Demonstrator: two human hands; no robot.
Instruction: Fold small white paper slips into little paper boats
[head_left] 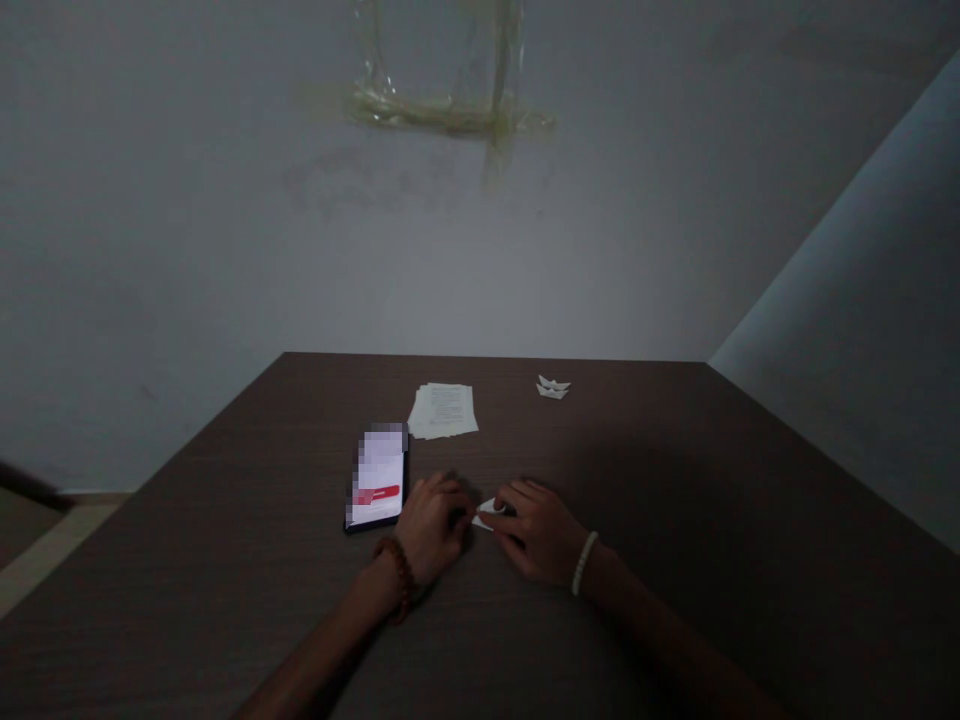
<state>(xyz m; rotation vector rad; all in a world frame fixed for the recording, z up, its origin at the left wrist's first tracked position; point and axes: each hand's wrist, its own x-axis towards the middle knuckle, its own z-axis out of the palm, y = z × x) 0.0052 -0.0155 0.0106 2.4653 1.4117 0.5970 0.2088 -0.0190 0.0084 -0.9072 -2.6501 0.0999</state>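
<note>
Between my hands, low over the dark table, is a small piece of folded white paper [486, 516]. My left hand [435, 525], with a brown bead bracelet at its wrist, has its thumb and finger closed at the paper's left corner. From the other side my right hand [546, 530], wearing a pale bead bracelet, grips the paper with curled fingers that cover its right part. How the paper is folded underneath cannot be made out. Just left of my left hand lies a phone [381, 478] with its screen lit.
A loose stack of printed white sheets [444, 410] lies beyond the phone. Farther back on the right sits folded white paper shaped like little boats [553, 387]. The brown table [300, 620] meets a grey wall [480, 260] with tape [435, 118] on it.
</note>
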